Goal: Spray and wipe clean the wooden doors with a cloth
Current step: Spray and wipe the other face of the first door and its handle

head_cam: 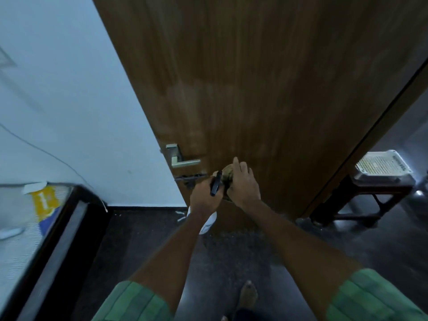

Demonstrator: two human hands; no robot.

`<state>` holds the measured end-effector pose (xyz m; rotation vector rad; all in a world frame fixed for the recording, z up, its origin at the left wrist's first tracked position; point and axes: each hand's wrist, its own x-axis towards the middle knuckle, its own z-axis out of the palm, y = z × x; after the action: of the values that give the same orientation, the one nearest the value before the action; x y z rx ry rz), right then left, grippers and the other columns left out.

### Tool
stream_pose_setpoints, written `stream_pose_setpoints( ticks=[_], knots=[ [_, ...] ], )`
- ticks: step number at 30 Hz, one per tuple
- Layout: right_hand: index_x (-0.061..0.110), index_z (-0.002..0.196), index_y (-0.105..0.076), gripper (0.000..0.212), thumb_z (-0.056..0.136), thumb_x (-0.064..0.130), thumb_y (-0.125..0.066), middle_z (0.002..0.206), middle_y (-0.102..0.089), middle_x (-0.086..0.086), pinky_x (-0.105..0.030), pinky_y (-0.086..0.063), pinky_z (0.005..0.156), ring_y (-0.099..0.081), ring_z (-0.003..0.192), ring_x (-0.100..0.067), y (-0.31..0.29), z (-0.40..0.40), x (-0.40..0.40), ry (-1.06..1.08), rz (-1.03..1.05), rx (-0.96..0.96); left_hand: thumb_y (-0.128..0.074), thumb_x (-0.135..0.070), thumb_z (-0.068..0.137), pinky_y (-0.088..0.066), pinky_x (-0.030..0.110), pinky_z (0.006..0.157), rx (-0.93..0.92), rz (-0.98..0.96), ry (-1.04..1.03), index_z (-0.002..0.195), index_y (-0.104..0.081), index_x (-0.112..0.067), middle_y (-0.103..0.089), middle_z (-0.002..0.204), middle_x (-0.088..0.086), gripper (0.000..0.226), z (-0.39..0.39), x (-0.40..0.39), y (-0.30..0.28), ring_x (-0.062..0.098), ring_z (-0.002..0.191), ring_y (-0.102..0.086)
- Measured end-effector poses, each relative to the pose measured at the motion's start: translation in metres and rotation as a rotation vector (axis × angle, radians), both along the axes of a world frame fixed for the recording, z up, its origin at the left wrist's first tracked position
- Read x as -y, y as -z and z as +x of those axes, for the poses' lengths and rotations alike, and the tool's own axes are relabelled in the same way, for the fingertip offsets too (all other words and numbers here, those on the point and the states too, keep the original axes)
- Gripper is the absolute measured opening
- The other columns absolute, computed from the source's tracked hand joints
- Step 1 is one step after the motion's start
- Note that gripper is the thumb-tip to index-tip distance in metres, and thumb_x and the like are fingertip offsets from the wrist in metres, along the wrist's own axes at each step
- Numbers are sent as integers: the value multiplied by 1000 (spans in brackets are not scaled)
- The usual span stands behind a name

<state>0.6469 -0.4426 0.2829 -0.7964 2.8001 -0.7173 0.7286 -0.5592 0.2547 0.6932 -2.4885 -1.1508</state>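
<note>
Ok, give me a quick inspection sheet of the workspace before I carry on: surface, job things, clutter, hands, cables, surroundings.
Surface: wooden door, open, with paler streaky patches above the handle.
Job things: spray bottle in the left hand; cloth under the right hand.
Clutter: white flecks on the floor by the door's foot.
Hands: left grips the bottle; right holds the cloth against the door.
Cables: thin wire along the wall.
Surroundings: white tray on a dark stool, right.

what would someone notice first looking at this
A tall wooden door fills the middle of the view, its metal handle at the left edge. Low against it, the left hand grips a spray bottle while the right hand holds a bunched cloth.
</note>
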Motion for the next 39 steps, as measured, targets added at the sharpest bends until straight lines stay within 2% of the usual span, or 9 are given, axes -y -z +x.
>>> stream_pose_setpoints(
  ticks=[5, 11, 17, 24, 28, 31, 33, 36, 39],
  knots=[
    [11, 135, -53, 51, 86, 1, -64, 132, -33, -8, -36, -52, 92, -44, 122, -29, -6, -18, 45, -46, -140, -74, -66, -36, 100, -50, 34, 70, -144, 50, -220, 106, -76, -13, -76, 88, 4, 26, 12, 31, -5, 27, 79, -69],
    [17, 148, -41, 68, 87, -5, -61, 154, -34, -7, -39, -43, 111, -40, 138, -25, -11, -27, 110, -250, -190, -25, -64, -34, 101, -40, 30, 60, -209, 55, -400, 96, -72, -15, -66, 76, -3, 22, 13, 74, 4, 22, 70, -63],
    [25, 133, -41, 41, 96, 21, -59, 126, -63, -3, -46, -37, 102, -59, 117, -25, -2, -24, 151, -294, -40, -52, -61, -39, 100, -55, 34, 70, -302, 68, -387, 100, -67, -26, -68, 91, -5, 15, 21, 107, 2, 12, 82, -65],
    [26, 129, -43, 32, 99, 27, -53, 123, -62, -2, -48, -34, 102, -56, 118, -25, 5, -16, 170, -134, -42, -25, -61, -40, 99, -59, 39, 74, -275, 113, -180, 109, -69, -25, -73, 96, -5, 21, 26, 151, 10, 13, 85, -68],
    [27, 127, -43, 32, 97, 23, -53, 125, -61, -2, -47, -33, 101, -54, 121, -26, 3, -8, 174, -61, -65, 34, -59, -46, 97, -59, 42, 62, -314, 174, -89, 104, -71, -19, -71, 84, -2, 30, 35, 170, 14, 20, 73, -68],
    [32, 127, -44, 47, 91, 6, -56, 128, -59, 1, -47, -39, 100, -54, 122, -23, 7, 1, 172, 5, -233, 174, -59, -40, 100, -51, 30, 58, -346, 174, -60, 92, -68, -22, -65, 75, -4, 22, 45, 182, 18, 12, 66, -62],
    [31, 132, -45, 59, 86, -6, -53, 132, -56, 2, -33, -48, 96, -55, 122, -19, 13, 18, 165, 144, -465, 234, -60, -35, 102, -42, 19, 60, -324, 136, -35, 89, -66, -23, -62, 73, -8, 19, 55, 185, 21, 9, 64, -58],
    [19, 135, -48, 58, 85, -10, -52, 128, -56, -1, -4, -40, 79, -54, 116, -14, 37, 48, 151, 492, -679, 163, -63, -31, 105, -43, 20, 61, -266, 126, 24, 90, -67, -23, -61, 72, -10, 17, 68, 191, 32, 8, 64, -59],
    [23, 116, -51, 40, 85, -2, -53, 113, -60, -3, -28, -47, 76, -61, 106, -25, 88, 71, 136, 601, -624, 327, -63, -31, 106, -53, 32, 64, -178, 159, 60, 96, -72, -19, -67, 75, -5, 18, 78, 196, 44, 12, 69, -65]
  ],
)
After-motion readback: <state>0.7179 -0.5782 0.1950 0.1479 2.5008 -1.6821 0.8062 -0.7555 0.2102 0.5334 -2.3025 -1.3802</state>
